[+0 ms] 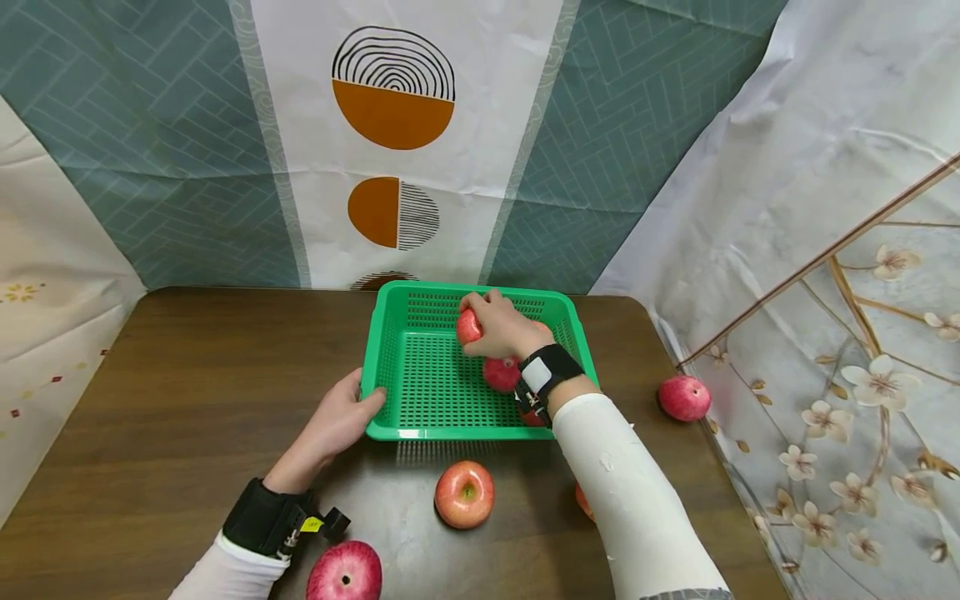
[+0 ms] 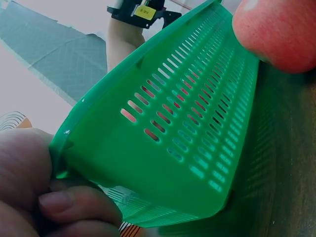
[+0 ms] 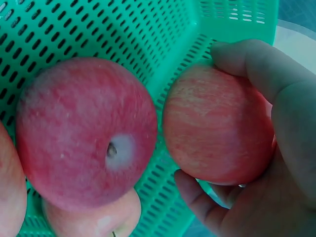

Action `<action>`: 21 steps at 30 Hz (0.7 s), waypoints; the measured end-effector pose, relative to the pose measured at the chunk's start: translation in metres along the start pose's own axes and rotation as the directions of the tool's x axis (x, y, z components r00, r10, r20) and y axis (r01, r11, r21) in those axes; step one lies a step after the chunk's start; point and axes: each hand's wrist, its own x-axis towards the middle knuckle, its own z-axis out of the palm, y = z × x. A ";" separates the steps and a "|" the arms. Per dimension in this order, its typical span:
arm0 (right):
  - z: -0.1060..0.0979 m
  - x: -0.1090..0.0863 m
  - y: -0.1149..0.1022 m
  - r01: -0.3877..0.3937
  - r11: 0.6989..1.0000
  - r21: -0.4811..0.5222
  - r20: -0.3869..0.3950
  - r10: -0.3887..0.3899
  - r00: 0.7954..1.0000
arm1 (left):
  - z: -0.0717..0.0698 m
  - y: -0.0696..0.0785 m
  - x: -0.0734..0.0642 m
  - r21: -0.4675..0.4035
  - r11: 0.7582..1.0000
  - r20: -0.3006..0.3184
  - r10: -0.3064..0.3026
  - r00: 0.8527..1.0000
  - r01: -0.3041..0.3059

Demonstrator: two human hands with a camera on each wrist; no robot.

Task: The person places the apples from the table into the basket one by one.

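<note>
A green plastic basket with slotted walls stands at the far middle of the table. My left hand grips its near left corner, thumb over the rim, as the left wrist view also shows. Inside the basket, my right hand holds an apple with thumb and fingers around it. Beside that apple lies a darker red apple, with further apples partly hidden under my right hand and wrist. Just in front of the basket sits another apple, stem end up.
A dark red apple lies by my left wrist. Another apple rests at the table's right edge, and one is mostly hidden behind my right sleeve. Patterned cloth hangs behind the wooden table.
</note>
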 end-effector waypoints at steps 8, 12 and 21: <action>0.010 0.007 -0.004 -0.023 0.999 -0.023 0.017 0.024 1.000 | 0.003 0.000 0.000 0.004 1.000 -0.013 -0.007 1.000 0.007; 0.014 0.010 -0.003 -0.035 0.998 -0.045 0.005 0.035 0.999 | 0.003 0.000 0.001 -0.009 1.000 -0.014 0.001 1.000 -0.001; 0.021 0.016 -0.002 -0.064 0.991 -0.117 -0.016 0.063 0.998 | 0.003 0.001 0.001 -0.003 1.000 -0.034 -0.008 0.999 0.008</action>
